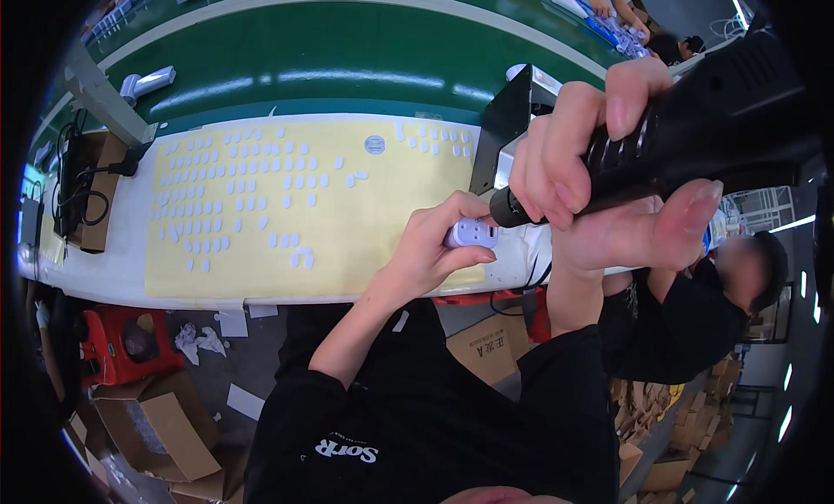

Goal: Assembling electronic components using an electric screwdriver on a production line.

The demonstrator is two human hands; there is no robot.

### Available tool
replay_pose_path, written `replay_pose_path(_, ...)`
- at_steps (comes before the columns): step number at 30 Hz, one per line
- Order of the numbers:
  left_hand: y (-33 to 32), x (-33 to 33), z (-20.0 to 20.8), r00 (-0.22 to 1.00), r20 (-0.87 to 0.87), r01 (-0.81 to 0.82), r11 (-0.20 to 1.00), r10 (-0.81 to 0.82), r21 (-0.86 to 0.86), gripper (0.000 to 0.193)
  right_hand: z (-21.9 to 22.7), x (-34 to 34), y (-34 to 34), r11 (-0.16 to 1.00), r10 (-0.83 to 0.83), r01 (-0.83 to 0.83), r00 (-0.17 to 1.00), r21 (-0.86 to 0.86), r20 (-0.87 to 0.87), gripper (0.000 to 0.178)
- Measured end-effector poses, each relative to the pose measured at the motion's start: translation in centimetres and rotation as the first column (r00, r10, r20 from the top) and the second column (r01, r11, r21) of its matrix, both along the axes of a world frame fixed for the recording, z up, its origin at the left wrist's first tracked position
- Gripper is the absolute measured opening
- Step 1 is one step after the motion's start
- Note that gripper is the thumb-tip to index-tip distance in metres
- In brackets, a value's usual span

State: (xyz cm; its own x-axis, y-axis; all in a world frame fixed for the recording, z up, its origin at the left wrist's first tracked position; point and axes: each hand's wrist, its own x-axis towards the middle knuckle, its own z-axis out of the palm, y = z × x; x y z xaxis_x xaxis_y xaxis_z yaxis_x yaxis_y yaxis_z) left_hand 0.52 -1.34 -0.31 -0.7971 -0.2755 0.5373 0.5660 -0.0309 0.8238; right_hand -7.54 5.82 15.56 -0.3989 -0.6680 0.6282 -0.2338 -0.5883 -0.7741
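Observation:
My left hand (426, 248) pinches a small lavender plastic device (473, 234) between thumb and fingers, above the front right of the yellow sheet. A port-like opening shows on the face turned toward the right. My right hand (599, 239) wraps round a black handheld power tool (721, 113) with a ribbed grip. Its round nose points at the device, right beside my left fingertips. Whether the nose touches the device I cannot tell. Many small white oval pieces (248, 187) lie in rows on the yellow sheet (365, 217).
A black box-shaped machine (506, 126) stands behind my hands. Beyond the table runs a green conveyor belt (347, 61) carrying a pale device (148, 84). Cables fill a carton (100, 187) at left. A red stool (130, 343) and open cartons (156, 426) stand below. A co-worker (686, 313) sits at right.

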Motion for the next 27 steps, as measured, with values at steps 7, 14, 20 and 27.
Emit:
replay_pose_path(7,0.1,-0.1,-0.3,0.999,0.031,0.010,1.000,-0.010,-0.003,0.042,0.0,-0.5,0.4,0.997,-0.015,0.013,0.999,-0.074,-0.028,0.063)
replay_pose_path(14,0.1,0.1,0.0,1.000,0.015,0.027,0.999,-0.027,-0.023,0.048,-0.2,-1.0,2.2,0.989,-0.036,0.029,0.999,-0.146,-0.039,0.061)
replay_pose_path(20,0.7,-0.5,-0.3,0.990,-0.015,-0.140,0.987,0.142,0.075,0.051,-0.8,-0.9,3.6,0.978,-0.017,0.006,0.999,-0.207,-0.048,0.060)
replay_pose_path(27,0.3,-1.0,-0.4,0.990,-0.125,-0.072,0.990,0.057,-0.118,0.045,-6.3,-5.8,4.8,0.839,-0.534,0.532,0.845,-0.116,0.018,0.052)
